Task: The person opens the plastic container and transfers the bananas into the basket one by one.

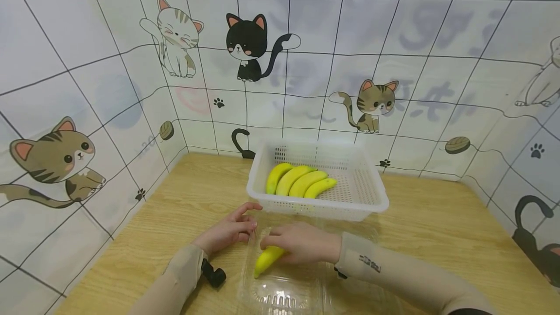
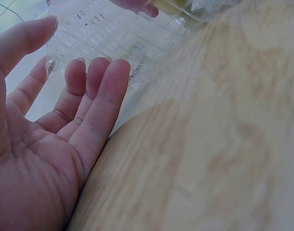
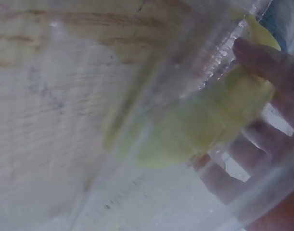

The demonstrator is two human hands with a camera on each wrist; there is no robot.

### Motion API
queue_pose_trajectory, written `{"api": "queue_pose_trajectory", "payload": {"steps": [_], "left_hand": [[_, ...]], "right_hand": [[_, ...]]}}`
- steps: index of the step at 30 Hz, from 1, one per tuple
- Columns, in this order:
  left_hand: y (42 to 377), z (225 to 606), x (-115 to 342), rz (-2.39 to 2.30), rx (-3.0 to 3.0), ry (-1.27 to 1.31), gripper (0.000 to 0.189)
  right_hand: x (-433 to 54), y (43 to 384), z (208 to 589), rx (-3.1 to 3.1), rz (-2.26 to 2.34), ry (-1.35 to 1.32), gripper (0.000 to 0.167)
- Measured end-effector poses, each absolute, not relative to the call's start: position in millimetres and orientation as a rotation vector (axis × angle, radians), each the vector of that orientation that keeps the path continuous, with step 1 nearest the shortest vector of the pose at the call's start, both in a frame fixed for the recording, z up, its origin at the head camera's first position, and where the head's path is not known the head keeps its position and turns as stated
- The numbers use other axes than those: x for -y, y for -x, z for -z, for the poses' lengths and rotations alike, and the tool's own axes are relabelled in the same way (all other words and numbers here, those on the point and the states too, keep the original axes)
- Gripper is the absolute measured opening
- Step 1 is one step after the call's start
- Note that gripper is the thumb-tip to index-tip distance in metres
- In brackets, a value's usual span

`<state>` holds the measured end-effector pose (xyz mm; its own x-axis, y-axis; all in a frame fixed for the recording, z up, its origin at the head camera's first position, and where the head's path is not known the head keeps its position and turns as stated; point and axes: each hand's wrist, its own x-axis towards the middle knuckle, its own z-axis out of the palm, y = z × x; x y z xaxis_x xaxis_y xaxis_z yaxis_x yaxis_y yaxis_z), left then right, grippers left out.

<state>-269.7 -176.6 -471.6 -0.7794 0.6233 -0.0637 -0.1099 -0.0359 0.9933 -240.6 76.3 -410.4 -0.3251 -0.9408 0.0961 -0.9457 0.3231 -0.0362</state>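
My right hand [image 1: 302, 242] grips a yellow banana [image 1: 268, 260] over the left compartment of a clear plastic clamshell box [image 1: 280, 288]. In the right wrist view, clear plastic lies between the camera and the banana [image 3: 185, 127], with thumb and fingers on either side of the fruit. My left hand [image 1: 232, 230] is at the box's far left corner, its fingers loosely bent and nothing held. Whether those fingertips touch the plastic, I cannot tell. Behind the box, a white perforated basket [image 1: 315, 205] holds several bananas [image 1: 302, 182] side by side in its left part.
Everything stands on a wood-grain table [image 1: 433, 227]. Cat-patterned wall covering [image 1: 315, 62] rises along the back and both sides, close behind the basket. The box's other half [image 1: 350, 290] lies open to the right, partly under my right forearm.
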Motion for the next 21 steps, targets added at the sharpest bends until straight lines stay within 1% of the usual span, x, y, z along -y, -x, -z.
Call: {"api": "queue_pose_trajectory", "payload": {"steps": [21], "left_hand": [[271.0,471.8,177.0,-1.859,-1.746,-0.516,0.051]], "right_hand": [[-77.7,241.1,411.3,2.410,-0.017,-1.741,0.041]]}}
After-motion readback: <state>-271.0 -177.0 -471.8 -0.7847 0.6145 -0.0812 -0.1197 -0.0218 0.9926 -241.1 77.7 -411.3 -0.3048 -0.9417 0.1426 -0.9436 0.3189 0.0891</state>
